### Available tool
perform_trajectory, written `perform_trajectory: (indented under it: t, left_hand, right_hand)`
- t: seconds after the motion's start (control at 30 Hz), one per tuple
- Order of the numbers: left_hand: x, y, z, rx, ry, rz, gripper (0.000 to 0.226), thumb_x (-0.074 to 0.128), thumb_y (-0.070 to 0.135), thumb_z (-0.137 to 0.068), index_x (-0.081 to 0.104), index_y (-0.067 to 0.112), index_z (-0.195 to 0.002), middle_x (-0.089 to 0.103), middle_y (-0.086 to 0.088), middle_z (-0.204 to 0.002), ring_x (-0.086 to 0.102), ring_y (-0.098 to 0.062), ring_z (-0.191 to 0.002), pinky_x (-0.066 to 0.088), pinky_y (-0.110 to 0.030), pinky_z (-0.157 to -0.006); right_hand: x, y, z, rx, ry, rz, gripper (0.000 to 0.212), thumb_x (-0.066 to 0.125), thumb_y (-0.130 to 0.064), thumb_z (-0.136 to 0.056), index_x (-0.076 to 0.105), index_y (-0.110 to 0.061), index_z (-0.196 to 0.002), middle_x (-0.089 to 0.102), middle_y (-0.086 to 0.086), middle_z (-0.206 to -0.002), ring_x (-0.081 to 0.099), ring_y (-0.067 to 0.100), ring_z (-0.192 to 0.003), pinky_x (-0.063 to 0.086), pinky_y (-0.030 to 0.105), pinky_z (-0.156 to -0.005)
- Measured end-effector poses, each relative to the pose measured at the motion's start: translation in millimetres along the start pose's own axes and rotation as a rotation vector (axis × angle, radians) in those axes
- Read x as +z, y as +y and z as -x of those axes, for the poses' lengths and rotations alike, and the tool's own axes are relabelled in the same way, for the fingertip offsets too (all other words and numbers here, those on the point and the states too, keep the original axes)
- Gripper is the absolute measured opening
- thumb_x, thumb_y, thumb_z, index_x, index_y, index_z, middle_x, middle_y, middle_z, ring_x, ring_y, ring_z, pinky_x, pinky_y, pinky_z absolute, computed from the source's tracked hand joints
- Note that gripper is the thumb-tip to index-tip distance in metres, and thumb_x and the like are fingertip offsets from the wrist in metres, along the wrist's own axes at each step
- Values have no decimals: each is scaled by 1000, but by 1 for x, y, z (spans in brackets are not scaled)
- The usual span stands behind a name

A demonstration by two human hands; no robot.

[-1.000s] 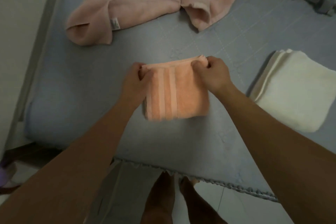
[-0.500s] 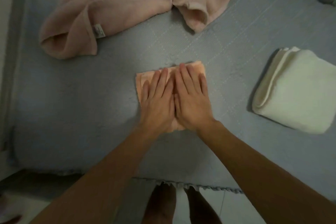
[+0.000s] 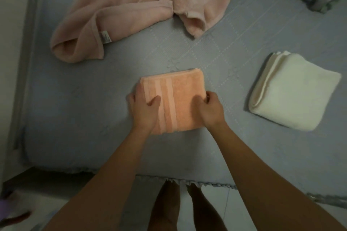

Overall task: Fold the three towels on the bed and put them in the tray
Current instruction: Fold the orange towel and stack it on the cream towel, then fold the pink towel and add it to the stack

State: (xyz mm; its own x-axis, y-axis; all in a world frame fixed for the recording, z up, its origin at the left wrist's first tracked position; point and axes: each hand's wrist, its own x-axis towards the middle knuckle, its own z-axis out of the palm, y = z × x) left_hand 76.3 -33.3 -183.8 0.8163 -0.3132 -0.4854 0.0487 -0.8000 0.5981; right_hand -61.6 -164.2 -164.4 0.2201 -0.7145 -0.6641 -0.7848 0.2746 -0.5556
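Both hands, left (image 3: 144, 110) and right (image 3: 211, 109), grip the folded orange towel (image 3: 180, 99) at mid-frame on the bed (image 3: 75, 118). White towel (image 3: 293, 90) lies folded at right; pink towel (image 3: 135, 11), upper left, remains unfolded. No tray shows.

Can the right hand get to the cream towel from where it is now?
Probably yes. The right hand is gripping the orange towel's right edge, and only bare bed lies between it and the folded cream towel. It would have to let go first.

Top edge crops the pink towel (image 3: 135, 11); its label (image 3: 105, 37) is unreadable.
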Motion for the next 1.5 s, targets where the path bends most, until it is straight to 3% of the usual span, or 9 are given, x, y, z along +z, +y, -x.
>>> perform_trajectory:
  t: [0.1, 0.23, 0.4, 0.53, 0.67, 0.8, 1.0, 1.27, 1.5]
  left_hand:
    - [-13, -6, 2, -307, -130, 302, 33, 66, 31, -89, 65, 8, -112, 69, -4, -95, 68, -22, -85, 50, -28, -71]
    - [-23, 4, 21, -643, -441, 549, 42, 59, 44, -92, 66, 13, -120, 73, -8, -107, 70, -22, -96, 55, -32, -71]
    - [14, 88, 70, -485, -556, 700, 31, 57, 39, -95, 66, 15, -112, 77, -3, -99, 75, -15, -82, 59, -29, -59]
    - [76, 181, 104, -219, -605, 627, 50, 67, 41, -84, 53, 10, -120, 69, -12, -116, 71, -25, -100, 59, -48, -83]
    - [150, 230, 114, 64, -579, 555, 42, 69, 30, -78, 47, 20, -112, 63, -2, -110, 66, -7, -91, 55, -24, -75]
    - [204, 228, 108, 161, -468, 181, 75, 68, 17, -86, 27, 14, -149, 44, -14, -146, 47, -27, -131, 37, -40, -111]
    - [204, 217, 125, 583, -245, -68, 65, 56, 20, -91, 31, 23, -151, 38, -11, -146, 36, -17, -131, 20, -13, -104]
    - [196, 201, 101, 793, -588, -599, 55, 44, 34, -101, 26, 32, -153, -3, -4, -166, 12, -28, -151, 12, -34, -122]
    - [98, 219, 28, 648, -453, -234, 40, 50, 1, -93, 60, 9, -131, 53, -16, -141, 49, -29, -132, 31, -30, -113]
  right_hand:
    - [-4, 5, 4, 170, -98, -67, 54, 59, -38, -86, 51, -17, -135, 61, 0, -122, 59, 24, -112, 47, 40, -99]
    - [-35, 6, 17, 221, -221, -251, 40, 64, -45, -85, 66, -16, -112, 71, 3, -107, 68, 20, -93, 57, 39, -80]
    - [-135, 18, 36, 127, -74, -499, 23, 65, -37, -89, 68, -16, -97, 75, 5, -99, 70, 21, -91, 56, 46, -85]
    - [-235, 40, 36, 92, 144, -538, 21, 56, -39, -93, 68, -23, -97, 71, -1, -107, 66, 20, -103, 52, 47, -94]
    - [-299, 72, 4, 61, 254, -530, 30, 54, -42, -89, 68, -20, -105, 70, 1, -113, 66, 14, -99, 52, 41, -93]
    - [-305, 102, -36, 41, 296, -10, 65, 59, -36, -87, 43, -6, -142, 50, 19, -140, 54, 35, -122, 44, 48, -104]
    - [-278, 101, -29, -135, 391, 73, 72, 52, -26, -91, 20, -10, -153, 23, 19, -158, 28, 34, -142, 26, 45, -118]
    - [-259, 111, -33, -138, 137, 700, 61, 28, -39, -102, 10, -20, -157, -4, 3, -166, -6, 24, -152, 8, 55, -119]
    - [-235, 20, -17, -185, 321, 624, 73, 41, -35, -82, 33, -8, -150, 27, 16, -159, 11, 37, -149, 5, 58, -116]
